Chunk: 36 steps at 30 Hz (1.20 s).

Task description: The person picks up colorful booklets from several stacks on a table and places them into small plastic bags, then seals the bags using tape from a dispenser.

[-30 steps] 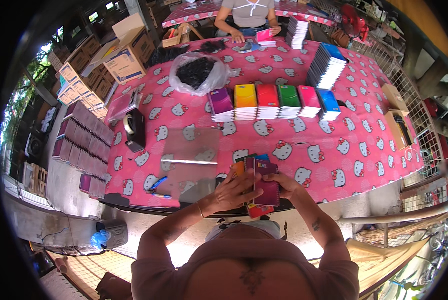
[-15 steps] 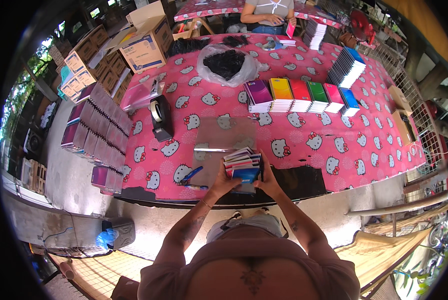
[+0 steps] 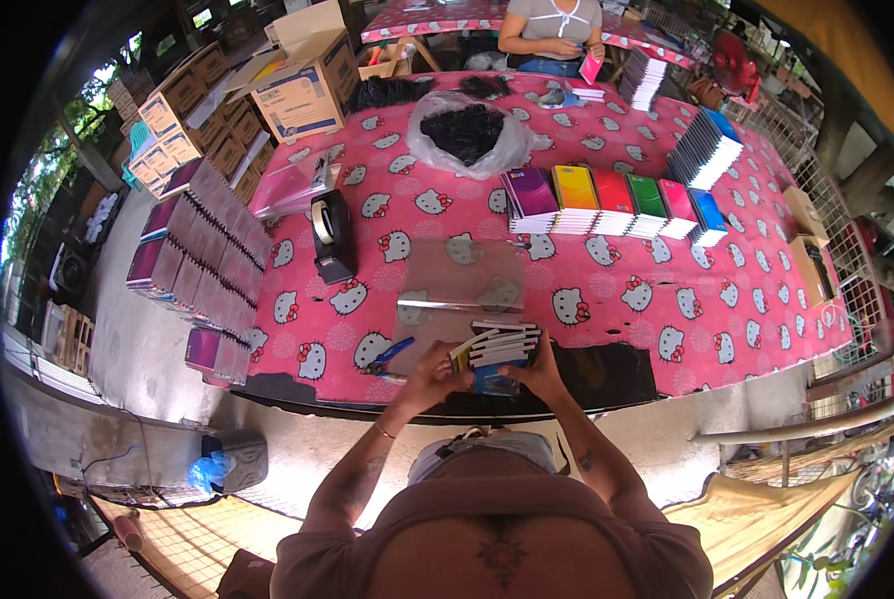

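A small stack of notebooks is held just above the table's near edge, white page edges up and a blue cover on the side toward me. My left hand is closed on its left end, where a few notebooks lean apart from the others. The right hand grips the other end, thumb on the near side. Under and beyond the stack lies a clear plastic sheet. Left of my left hand is a blue-handled tool, partly covered; its kind I cannot make out.
A black tape dispenser stands left of the sheet. Notebook piles in several colours line the right. Spiral-bound notebooks are stacked at the left edge. A plastic bag of black coils lies farther back. Across the table a person handles a pink notebook.
The view has shifted slightly, moving the table rightward in it. The notebooks in my hands have tipped, showing more white edges, and those at the left end have fanned apart.
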Motion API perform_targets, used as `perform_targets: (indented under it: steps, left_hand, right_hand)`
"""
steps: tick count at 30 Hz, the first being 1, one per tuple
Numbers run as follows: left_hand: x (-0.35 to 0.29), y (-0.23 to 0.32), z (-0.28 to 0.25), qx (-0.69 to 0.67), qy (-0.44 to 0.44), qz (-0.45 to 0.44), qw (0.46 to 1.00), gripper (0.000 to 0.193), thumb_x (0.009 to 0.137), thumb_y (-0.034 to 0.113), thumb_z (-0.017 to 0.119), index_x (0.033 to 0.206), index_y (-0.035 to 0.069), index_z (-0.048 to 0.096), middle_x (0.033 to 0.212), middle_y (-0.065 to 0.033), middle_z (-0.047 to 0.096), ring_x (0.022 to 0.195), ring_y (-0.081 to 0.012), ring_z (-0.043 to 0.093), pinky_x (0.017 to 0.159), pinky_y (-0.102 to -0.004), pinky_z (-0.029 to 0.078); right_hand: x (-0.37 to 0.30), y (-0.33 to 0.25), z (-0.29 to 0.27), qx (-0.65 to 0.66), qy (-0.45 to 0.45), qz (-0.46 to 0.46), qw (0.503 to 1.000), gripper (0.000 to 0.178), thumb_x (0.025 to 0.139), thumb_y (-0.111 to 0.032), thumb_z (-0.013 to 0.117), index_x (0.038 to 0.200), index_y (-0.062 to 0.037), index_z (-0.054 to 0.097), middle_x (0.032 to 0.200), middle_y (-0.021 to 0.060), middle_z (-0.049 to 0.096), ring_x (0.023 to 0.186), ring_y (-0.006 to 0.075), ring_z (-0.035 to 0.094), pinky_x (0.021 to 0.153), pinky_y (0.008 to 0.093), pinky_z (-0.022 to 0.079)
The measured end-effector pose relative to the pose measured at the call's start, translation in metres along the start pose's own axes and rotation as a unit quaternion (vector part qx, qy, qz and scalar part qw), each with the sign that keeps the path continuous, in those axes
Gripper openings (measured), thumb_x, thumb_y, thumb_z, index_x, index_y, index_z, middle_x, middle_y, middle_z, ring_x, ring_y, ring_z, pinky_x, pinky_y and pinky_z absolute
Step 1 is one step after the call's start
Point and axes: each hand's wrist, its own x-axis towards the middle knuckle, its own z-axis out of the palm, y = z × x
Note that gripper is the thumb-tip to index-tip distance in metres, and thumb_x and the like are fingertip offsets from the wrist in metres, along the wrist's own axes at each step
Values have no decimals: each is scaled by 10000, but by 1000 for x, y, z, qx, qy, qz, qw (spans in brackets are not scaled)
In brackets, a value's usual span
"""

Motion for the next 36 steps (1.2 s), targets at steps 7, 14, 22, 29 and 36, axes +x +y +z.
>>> perform_targets:
  steps: [7, 14, 22, 29, 36]
  left_hand:
    - [56, 57, -56, 105, 188, 36, 976, 231, 1007, 138, 595, 1201, 19, 637, 951, -3, 635, 872, -110, 613, 763, -266, 527]
    - [45, -12, -10, -210, -43, -117, 970, 608, 978, 234, 640, 1495, 109, 344, 1196, -32, 590, 957, -110, 557, 751, -273, 512]
    - [38, 19, 68, -55, 64, 25, 996, 881, 742, 21, 858, 1443, 113, 333, 1351, -70, 528, 1253, -177, 516, 1075, -352, 444]
    - [38, -10, 47, 12, 54, 9, 998, 928, 726, 13, 874, 1443, 111, 292, 1341, -87, 536, 1253, -191, 535, 1067, -359, 471]
    - [31, 4, 41, 39, 13, -16, 999, 833, 722, 90, 885, 1334, 99, 319, 1274, -114, 537, 1208, -194, 539, 1025, -339, 475]
  right_hand:
    - [5, 3, -10, 0, -38, 49, 998, 953, 666, -47, 905, 1426, -53, 330, 1276, 105, 558, 1219, 216, 544, 1057, 375, 445]
    - [14, 4, -9, 3, -54, -38, 998, 992, 706, -95, 878, 1495, -64, 278, 1369, 129, 483, 1310, 246, 462, 1120, 402, 368]
    - [14, 22, 0, 64, -48, -50, 996, 1136, 641, -220, 942, 1514, -63, 231, 1420, 140, 421, 1330, 279, 432, 1130, 428, 344]
    - [29, -1, -7, -31, -85, -75, 993, 1159, 585, -230, 964, 1484, -65, 251, 1378, 128, 412, 1287, 273, 440, 1102, 418, 358]
    - [19, -1, -7, -39, -76, -84, 993, 1051, 600, -175, 956, 1436, -67, 328, 1343, 126, 458, 1251, 242, 478, 1066, 404, 399]
